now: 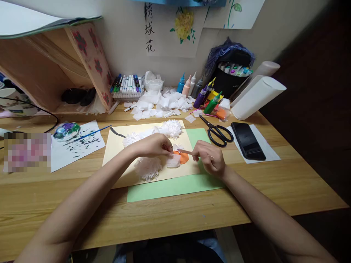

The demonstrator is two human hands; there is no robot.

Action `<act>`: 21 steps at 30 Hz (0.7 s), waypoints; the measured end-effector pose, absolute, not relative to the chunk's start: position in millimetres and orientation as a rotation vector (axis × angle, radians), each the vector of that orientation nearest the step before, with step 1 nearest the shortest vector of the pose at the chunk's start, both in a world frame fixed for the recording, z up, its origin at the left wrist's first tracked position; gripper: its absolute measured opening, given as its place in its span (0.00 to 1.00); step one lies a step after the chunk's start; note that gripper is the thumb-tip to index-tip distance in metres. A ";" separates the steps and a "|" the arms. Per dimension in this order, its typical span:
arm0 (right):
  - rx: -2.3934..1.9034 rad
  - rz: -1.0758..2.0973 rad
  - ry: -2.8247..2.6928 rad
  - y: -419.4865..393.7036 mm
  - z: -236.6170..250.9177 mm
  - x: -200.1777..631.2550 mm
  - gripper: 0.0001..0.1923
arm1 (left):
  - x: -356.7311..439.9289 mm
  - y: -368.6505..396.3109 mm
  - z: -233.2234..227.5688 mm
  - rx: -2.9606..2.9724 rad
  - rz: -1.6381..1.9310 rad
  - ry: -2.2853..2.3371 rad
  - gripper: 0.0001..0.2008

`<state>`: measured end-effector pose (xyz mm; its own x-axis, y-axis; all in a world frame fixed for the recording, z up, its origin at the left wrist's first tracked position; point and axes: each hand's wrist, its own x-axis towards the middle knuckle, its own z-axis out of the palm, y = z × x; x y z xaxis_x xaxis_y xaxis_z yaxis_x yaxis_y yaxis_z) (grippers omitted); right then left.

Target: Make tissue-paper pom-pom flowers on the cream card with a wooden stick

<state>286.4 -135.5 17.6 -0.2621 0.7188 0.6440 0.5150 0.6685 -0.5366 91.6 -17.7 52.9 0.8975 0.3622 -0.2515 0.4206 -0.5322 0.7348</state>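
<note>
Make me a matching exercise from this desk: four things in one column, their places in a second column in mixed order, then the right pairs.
Things
1. scissors
2. phone
3. paintbrush
4. marker set

Places
A. on the white sheet with dark paint marks, left of the cream paper
B. at the back against the wall, beside the tilted flowered board
C. on a white sheet near the desk's right edge
D. between the green paper and the phone

Pairs: 1-D, 2-C, 3-A, 4-B
</note>
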 end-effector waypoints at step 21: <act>-0.818 0.115 -2.042 -141.0 20.2 280.7 0.16 | 106.4 -31.5 41.1 2.390 0.122 0.819 0.07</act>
